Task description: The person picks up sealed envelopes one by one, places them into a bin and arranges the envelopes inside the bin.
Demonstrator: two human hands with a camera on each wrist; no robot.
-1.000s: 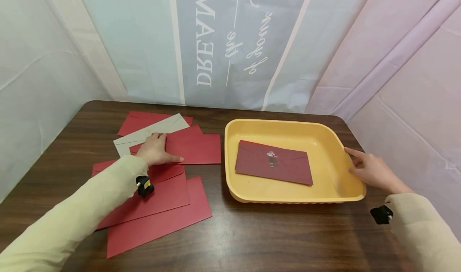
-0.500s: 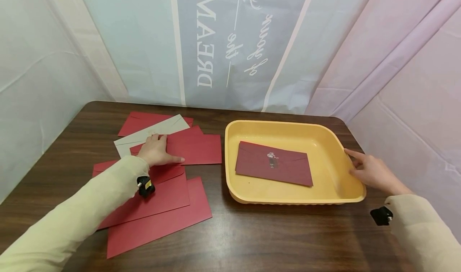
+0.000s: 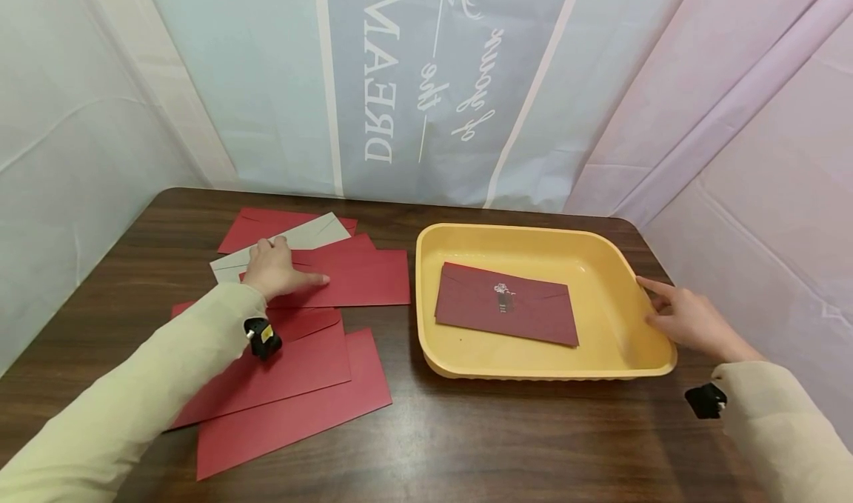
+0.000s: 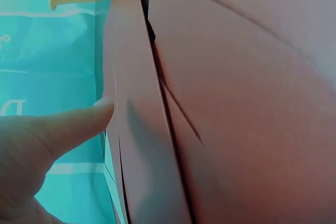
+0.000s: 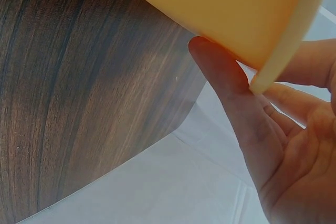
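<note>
My left hand (image 3: 272, 270) is over a pile of red envelopes, its thumb stretched right across the upper red envelope (image 3: 373, 277). A pale grey envelope (image 3: 313, 232) lies partly under that hand. In the left wrist view, the thumb (image 4: 79, 129) is beside an envelope edge; the other fingertips are out of sight. My right hand (image 3: 693, 318) touches the right side of a yellow plastic tray (image 3: 606, 266). From the right wrist, its thumb (image 5: 223, 72) lies against the outer wall below the rim. Inside the tray lie dark red envelopes (image 3: 533, 314).
Nearer the front left, larger red envelopes (image 3: 293, 362) overlap on the brown wooden table (image 3: 480, 436). Another red envelope (image 3: 256, 225) lies at the back. Printed fabric (image 3: 453, 170) hangs behind the table, and pale curtains (image 3: 753, 214) stand at the sides.
My left hand has shifted slightly left over the envelopes, its thumb drawing back along the upper red one. The right hand and the tray have stayed in place.
</note>
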